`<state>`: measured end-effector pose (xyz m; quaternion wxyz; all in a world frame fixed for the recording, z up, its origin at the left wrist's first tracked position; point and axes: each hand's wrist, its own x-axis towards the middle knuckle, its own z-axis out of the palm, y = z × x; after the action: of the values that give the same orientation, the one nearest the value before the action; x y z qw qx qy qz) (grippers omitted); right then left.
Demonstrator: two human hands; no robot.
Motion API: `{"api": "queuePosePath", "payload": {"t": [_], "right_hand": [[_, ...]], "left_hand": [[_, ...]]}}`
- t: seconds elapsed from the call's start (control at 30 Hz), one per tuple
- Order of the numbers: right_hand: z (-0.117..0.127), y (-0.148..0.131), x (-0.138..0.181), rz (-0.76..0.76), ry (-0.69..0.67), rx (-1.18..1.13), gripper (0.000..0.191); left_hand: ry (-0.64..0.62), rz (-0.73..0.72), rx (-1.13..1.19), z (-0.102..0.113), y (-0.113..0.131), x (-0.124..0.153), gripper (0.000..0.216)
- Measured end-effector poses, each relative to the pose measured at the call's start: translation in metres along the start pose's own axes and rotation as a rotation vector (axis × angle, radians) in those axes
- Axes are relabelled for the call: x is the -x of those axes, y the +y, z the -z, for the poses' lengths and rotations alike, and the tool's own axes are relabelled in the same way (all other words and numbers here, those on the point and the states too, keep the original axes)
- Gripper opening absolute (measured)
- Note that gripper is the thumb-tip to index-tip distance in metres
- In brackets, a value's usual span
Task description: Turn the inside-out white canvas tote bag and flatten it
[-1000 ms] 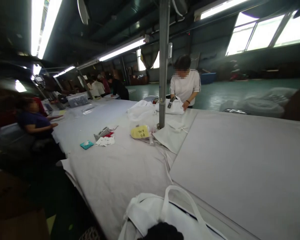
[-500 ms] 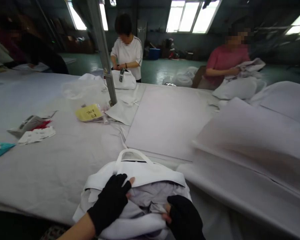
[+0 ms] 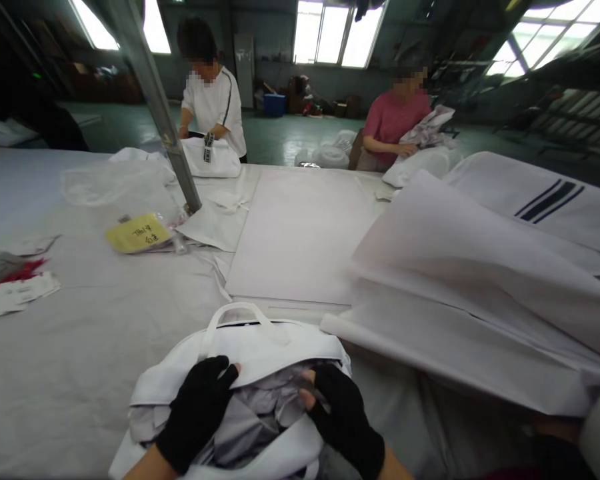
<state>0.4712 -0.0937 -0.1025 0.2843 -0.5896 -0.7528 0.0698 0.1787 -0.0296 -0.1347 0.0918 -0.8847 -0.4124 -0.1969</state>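
Note:
A white tote bag (image 3: 260,347) with looped handles lies open at the table's near edge, crumpled grey paper (image 3: 260,407) showing inside. Both my hands wear black fingerless gloves. My left hand (image 3: 195,410) rests flat on the bag's left lip, fingers over the opening. On the right side of the opening, my right hand (image 3: 345,417) pinches the paper stuffing. A stack of large white paper sheets (image 3: 460,287) lies just to the right.
A metal pole (image 3: 155,107) stands on the table beside a yellow note (image 3: 137,233) and clear plastic bags. Tags and papers (image 3: 10,290) lie at the left. Across the table, one person in white (image 3: 213,100) handles a bag; another in pink (image 3: 393,120) holds paper.
The view has swung right and down from the far table to the bag. My two hands have come into view, and the right has moved up into the bag's opening.

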Motion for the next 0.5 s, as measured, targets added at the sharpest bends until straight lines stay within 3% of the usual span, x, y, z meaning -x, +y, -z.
{"api": "queuePosePath", "payload": {"t": [0.1, 0.2, 0.3, 0.37, 0.43, 0.5], "right_hand": [[0.028, -0.025, 0.006, 0.106, -0.058, -0.118, 0.029], [0.025, -0.041, 0.007, 0.114, -0.142, -0.085, 0.045], [0.019, -0.042, 0.005, 0.091, -0.043, -0.113, 0.039], [0.019, -0.038, 0.005, 0.185, 0.069, -0.063, 0.033], [0.018, -0.037, 0.008, 0.259, 0.212, 0.069, 0.036], [0.014, -0.037, 0.012, 0.228, 0.345, 0.197, 0.041]], "left_hand": [[-0.016, -0.036, 0.001, 0.005, 0.001, -0.005, 0.035], [-0.114, -0.071, 0.048, 0.007, 0.007, -0.04, 0.036], [-0.301, -0.089, 0.129, 0.006, 0.016, -0.099, 0.047], [-0.428, -0.145, 0.126, 0.006, 0.022, -0.134, 0.05], [-0.499, -0.246, 0.114, 0.005, 0.026, -0.154, 0.053], [-0.504, -0.354, 0.143, 0.003, 0.029, -0.154, 0.056]]}}
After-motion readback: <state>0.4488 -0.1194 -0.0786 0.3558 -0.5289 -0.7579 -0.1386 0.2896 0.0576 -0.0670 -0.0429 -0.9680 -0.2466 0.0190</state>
